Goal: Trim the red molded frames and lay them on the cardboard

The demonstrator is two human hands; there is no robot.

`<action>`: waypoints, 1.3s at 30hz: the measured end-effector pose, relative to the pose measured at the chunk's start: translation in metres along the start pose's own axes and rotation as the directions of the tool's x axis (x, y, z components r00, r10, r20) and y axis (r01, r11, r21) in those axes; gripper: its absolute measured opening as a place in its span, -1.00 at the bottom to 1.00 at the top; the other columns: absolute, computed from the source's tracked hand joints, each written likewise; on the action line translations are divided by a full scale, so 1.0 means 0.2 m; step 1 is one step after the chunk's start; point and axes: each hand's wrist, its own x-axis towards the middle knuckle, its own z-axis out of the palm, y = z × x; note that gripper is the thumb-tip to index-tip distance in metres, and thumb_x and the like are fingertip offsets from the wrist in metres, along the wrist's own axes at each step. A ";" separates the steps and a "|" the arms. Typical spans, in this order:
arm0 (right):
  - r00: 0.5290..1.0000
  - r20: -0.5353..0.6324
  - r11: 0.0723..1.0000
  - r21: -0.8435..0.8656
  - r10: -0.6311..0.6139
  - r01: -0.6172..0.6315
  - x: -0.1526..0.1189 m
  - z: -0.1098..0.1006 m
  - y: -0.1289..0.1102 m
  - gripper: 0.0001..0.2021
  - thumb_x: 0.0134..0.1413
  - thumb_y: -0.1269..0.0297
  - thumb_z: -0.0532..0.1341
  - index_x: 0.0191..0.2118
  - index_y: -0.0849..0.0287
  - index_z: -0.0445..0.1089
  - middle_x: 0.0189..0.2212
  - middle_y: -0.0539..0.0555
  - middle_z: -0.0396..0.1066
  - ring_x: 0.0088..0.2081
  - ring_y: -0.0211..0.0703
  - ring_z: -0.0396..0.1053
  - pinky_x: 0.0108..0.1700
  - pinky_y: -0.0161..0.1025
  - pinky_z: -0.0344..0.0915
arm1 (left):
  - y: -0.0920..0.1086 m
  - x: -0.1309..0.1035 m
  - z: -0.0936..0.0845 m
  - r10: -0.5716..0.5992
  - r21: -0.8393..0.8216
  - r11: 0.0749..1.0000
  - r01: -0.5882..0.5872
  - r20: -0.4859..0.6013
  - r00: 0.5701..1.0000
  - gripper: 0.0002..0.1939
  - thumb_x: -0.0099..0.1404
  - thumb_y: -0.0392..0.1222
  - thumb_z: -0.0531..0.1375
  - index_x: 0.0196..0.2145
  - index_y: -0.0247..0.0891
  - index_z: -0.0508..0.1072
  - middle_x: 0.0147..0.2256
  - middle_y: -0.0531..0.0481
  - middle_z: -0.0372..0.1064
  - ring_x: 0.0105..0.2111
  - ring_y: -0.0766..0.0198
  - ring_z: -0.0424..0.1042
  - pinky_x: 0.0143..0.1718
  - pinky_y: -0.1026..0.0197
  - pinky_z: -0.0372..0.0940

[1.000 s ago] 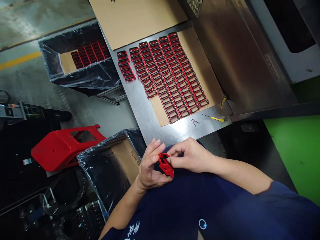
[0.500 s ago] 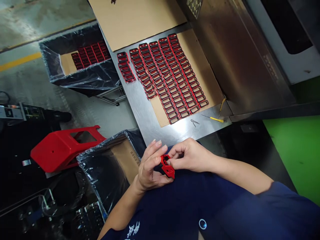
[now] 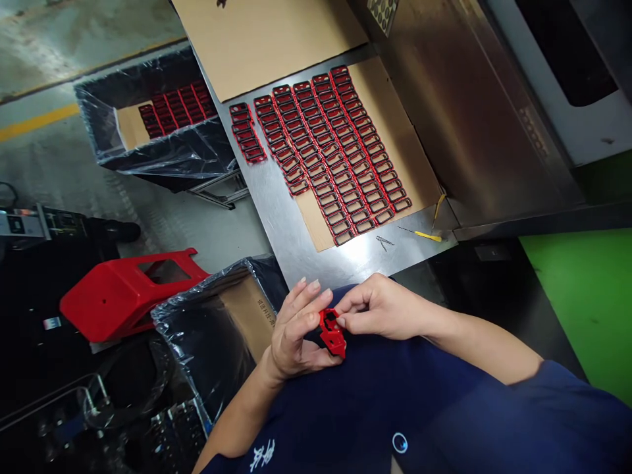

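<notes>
Close to my body, a small red-and-black plastic frame is held between both hands. My left hand grips it from the left, thumb on one side and fingers raised beyond it. The fingertips of my right hand pinch its right edge; whether they also hold something tiny cannot be made out. Ahead on the metal table, many similar red-and-black frames lie in slanting rows on a cardboard sheet. A shorter row of frames rests on the bare metal at the left.
Small pliers and a yellow-handled pick lie near the table's right corner. A lined bin at the left holds more frames. Another lined box stands by my left arm, beside a large red plastic housing.
The frame has tilted slightly in my hands, showing more of its red inner side. Both hands stay in nearly the same place, still on it.
</notes>
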 end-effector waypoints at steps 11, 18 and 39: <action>0.997 -0.064 0.998 -0.050 0.046 -0.050 0.03 0.03 -0.01 -0.87 0.07 0.35 0.30 -0.35 0.32 0.57 -0.56 -0.07 0.39 -0.51 -0.44 0.23 -0.51 -0.57 0.07 | 0.00 0.03 -0.03 0.036 0.047 0.998 -0.038 0.045 0.998 -0.18 0.19 0.08 0.37 0.25 -0.31 0.14 0.00 -0.31 0.51 0.24 0.05 0.29 0.29 -0.13 0.18; 0.999 0.031 0.996 0.079 0.034 -0.037 0.01 -0.01 0.02 -0.75 0.13 0.26 0.25 -0.22 0.34 0.59 -0.60 -0.07 0.26 -0.57 -0.46 0.05 -0.57 -0.55 -0.04 | 0.00 0.02 -0.02 0.014 0.047 0.999 -0.016 0.042 0.999 -0.15 0.16 0.14 0.36 0.25 -0.24 0.12 -0.01 -0.25 0.52 0.21 0.05 0.34 0.27 -0.12 0.20; 0.670 -0.491 0.753 0.639 0.556 -0.157 0.06 -0.27 0.53 -0.74 -0.08 0.39 0.41 -0.22 0.40 0.50 -0.35 0.21 0.51 -0.37 -0.19 0.49 -0.31 -0.41 0.43 | -0.15 -0.04 0.09 -0.420 -0.241 0.888 0.391 -0.080 0.904 -0.23 0.08 -0.05 0.38 0.18 -0.19 0.18 0.10 -0.30 0.41 0.22 -0.08 0.32 0.21 -0.19 0.26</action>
